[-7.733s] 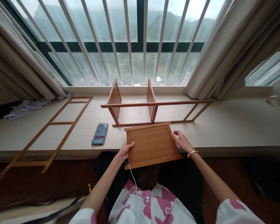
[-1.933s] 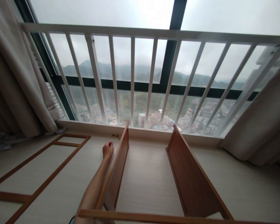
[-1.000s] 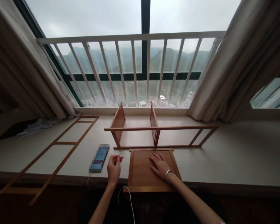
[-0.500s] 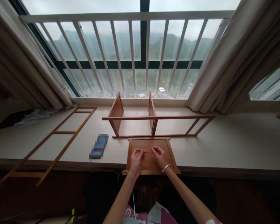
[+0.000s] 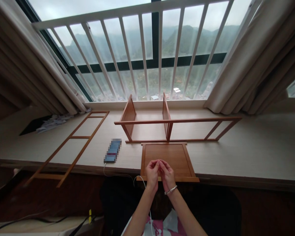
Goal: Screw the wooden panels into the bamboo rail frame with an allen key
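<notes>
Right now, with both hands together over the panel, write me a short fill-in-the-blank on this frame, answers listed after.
1. The left hand and right hand meet fingertip to fingertip above the flat wooden ____.
2. The bracelet sits on the ____ wrist.
3. The phone lies to the ____ of the wooden panel.
4. In the standing frame, ____ upright boards are fitted.

Missing words: panel; right; left; two

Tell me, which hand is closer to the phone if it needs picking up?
Probably the left hand. It is on the phone's side, while the right hand is farther away. Both hands meet fingertip to fingertip above the wooden panel; whatever they pinch is too small to see.
</notes>
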### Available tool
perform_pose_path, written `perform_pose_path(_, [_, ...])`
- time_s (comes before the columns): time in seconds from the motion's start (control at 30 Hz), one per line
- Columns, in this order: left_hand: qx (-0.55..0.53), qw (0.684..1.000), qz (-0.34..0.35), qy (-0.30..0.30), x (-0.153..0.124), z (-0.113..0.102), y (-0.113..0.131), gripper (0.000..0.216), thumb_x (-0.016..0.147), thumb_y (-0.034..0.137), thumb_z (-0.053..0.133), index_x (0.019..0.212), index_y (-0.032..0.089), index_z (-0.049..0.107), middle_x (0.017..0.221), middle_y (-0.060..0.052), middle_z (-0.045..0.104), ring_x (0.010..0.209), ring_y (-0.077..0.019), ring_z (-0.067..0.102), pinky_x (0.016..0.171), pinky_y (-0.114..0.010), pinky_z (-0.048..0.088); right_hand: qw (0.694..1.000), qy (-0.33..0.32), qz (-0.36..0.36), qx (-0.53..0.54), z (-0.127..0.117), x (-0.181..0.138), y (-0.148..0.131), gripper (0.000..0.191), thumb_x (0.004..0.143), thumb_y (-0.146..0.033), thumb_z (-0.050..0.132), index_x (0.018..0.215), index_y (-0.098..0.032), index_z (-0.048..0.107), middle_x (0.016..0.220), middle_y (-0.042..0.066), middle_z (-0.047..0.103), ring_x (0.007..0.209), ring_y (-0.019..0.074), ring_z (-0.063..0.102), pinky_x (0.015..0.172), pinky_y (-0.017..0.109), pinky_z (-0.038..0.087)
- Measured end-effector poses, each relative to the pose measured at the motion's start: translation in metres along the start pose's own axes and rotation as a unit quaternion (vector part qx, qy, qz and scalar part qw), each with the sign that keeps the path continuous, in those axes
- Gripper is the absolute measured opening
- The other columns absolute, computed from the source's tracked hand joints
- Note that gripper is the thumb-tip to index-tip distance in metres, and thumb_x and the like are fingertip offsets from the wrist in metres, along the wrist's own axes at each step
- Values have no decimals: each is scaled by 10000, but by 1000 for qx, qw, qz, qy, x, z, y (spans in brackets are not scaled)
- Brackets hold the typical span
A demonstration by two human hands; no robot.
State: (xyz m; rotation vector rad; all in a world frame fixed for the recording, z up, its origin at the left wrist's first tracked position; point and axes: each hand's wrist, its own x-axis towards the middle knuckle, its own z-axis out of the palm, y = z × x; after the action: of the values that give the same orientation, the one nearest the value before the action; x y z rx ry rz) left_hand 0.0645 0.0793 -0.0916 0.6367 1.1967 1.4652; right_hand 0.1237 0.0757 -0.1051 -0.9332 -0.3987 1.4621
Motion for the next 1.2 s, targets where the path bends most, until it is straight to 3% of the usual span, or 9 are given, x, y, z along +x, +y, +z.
perform_pose_path(0.27, [4,1000,-2,-30,-5,-8,-4,198,664,316,652,783,164,612,816,-53,630,751,-107,587,705,-225,457,999,32,9,24,-3,-4,7,295,583,-317,741,822,-167,654,841,35,674,769,152,608,733,284,492])
perform_pose_path(0.53, [-26,997,-17,-70,-15,-8,-2,272,701,304,618,909,130,626,980,-100,634,865,-135,589,811,-274,437,999,41,-23,-1,-8,-5,5,283,593,-334,730,817,-175,664,836,36,670,762,145,597,734,282,472])
perform_pose_path(0.73, [-24,998,-24,-58,-20,-2,-9,253,672,304,645,848,123,624,890,-76,645,803,-116,587,781,-253,437,998,40,-47,-33,-14,-6,0,277,600,-355,716,807,-181,657,851,36,661,779,147,587,750,295,462])
perform_pose_path(1.0, [27,997,-45,-53,-24,4,-4,285,633,327,671,817,113,629,828,-64,642,711,-92,563,679,-210,430,997,13,-51,-60,-22,-7,-9,240,647,-351,677,796,-174,618,766,17,613,692,121,543,652,253,441])
perform_pose_path(1.2, [51,993,-46,-98,-27,7,-2,293,681,322,621,900,128,604,885,-64,615,720,-86,551,639,-192,423,983,4,-84,-163,-32,-2,-16,262,722,-421,570,826,-180,566,786,23,587,718,137,526,670,269,438])
